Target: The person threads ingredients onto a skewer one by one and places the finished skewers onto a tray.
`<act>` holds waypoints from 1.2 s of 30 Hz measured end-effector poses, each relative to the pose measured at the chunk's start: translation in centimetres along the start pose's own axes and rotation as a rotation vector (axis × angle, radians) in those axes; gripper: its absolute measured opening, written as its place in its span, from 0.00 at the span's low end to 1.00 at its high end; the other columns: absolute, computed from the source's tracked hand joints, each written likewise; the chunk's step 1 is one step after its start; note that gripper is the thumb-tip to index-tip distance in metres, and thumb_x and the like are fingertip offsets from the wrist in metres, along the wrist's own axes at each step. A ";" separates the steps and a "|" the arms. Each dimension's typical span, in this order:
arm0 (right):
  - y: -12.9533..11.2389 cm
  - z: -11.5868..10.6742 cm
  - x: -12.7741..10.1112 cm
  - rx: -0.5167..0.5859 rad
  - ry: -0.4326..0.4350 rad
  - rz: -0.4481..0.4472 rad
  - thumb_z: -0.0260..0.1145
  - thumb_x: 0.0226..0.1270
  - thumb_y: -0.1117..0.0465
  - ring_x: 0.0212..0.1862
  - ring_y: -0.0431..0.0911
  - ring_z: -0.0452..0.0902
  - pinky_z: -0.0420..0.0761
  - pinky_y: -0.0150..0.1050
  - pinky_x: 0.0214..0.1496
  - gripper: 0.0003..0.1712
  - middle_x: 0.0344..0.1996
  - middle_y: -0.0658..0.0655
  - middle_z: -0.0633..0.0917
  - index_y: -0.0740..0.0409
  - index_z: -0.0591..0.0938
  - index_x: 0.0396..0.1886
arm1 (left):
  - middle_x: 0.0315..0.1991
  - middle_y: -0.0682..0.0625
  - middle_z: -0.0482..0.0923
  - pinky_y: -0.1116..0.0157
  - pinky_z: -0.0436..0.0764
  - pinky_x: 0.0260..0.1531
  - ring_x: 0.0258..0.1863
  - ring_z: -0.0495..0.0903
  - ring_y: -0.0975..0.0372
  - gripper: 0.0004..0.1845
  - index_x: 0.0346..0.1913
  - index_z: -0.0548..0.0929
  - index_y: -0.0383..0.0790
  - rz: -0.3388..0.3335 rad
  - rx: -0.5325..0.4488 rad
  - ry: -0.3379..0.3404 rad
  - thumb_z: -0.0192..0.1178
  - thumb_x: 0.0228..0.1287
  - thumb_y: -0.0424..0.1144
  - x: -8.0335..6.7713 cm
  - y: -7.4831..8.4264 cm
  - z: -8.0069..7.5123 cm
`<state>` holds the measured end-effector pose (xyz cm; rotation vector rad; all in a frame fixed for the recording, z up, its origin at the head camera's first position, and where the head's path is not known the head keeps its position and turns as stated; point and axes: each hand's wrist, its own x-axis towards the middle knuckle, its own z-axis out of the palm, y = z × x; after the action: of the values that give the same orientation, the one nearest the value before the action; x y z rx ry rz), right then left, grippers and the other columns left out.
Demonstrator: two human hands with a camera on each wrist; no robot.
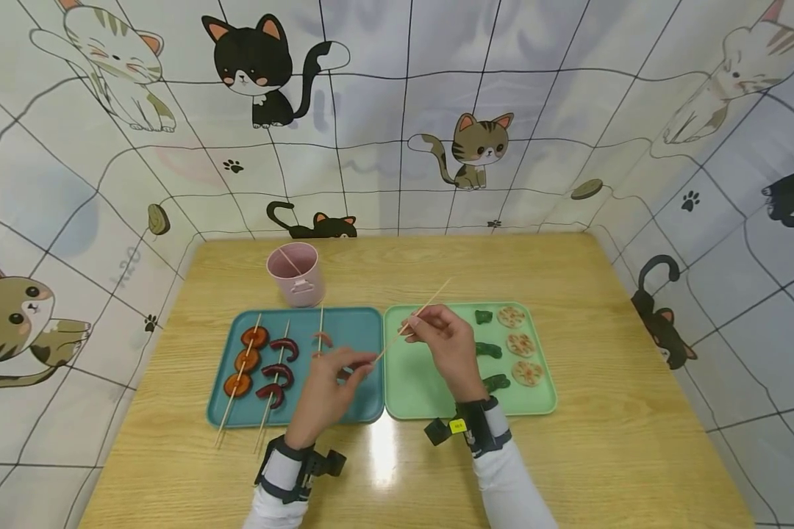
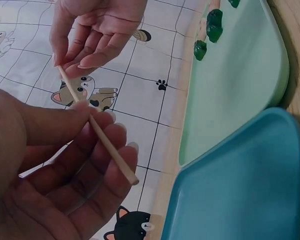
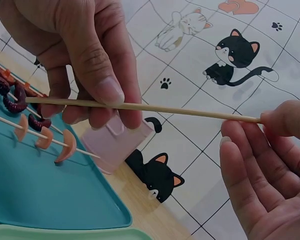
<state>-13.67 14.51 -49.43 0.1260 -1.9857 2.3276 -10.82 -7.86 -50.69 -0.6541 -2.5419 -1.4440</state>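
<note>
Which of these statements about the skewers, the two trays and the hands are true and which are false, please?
1. Both hands hold one bare skewer. True: the left hand and right hand each pinch it.
2. The lotus root slices lie on the teal tray. False: they lie on the green tray.
3. The pink cup stands behind the teal tray. True.
4. The teal tray holds no skewers. False: three loaded skewers lie on it.
</note>
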 end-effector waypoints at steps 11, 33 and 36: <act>-0.4 -0.9 -0.1 -0.093 -0.051 -0.002 0.68 0.73 0.61 0.42 0.46 0.89 0.88 0.43 0.48 0.15 0.43 0.67 0.89 0.67 0.81 0.51 | 0.36 0.52 0.88 0.66 0.84 0.33 0.33 0.86 0.64 0.06 0.44 0.90 0.39 -0.027 -0.077 -0.042 0.69 0.65 0.31 -0.8 -0.1 0.1; -0.9 -15.0 0.7 -0.900 -0.166 0.136 0.66 0.75 0.50 0.57 0.53 0.82 0.82 0.52 0.60 0.22 0.56 0.60 0.85 0.57 0.81 0.60 | 0.34 0.45 0.89 0.67 0.84 0.25 0.26 0.86 0.52 0.05 0.44 0.89 0.34 -0.150 -0.214 -0.064 0.66 0.68 0.30 -2.4 -2.0 -1.0; -0.2 -15.5 0.4 -0.940 -0.233 0.168 0.68 0.74 0.54 0.57 0.56 0.82 0.82 0.55 0.59 0.22 0.58 0.62 0.84 0.59 0.81 0.61 | 0.33 0.44 0.89 0.67 0.84 0.24 0.25 0.86 0.52 0.05 0.44 0.89 0.35 -0.156 -0.214 -0.069 0.66 0.68 0.30 -2.4 -2.1 -1.0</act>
<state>-14.23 29.85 -51.64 0.1689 -3.0540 1.2454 -9.67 -10.31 -52.60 -0.5527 -2.5624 -1.7942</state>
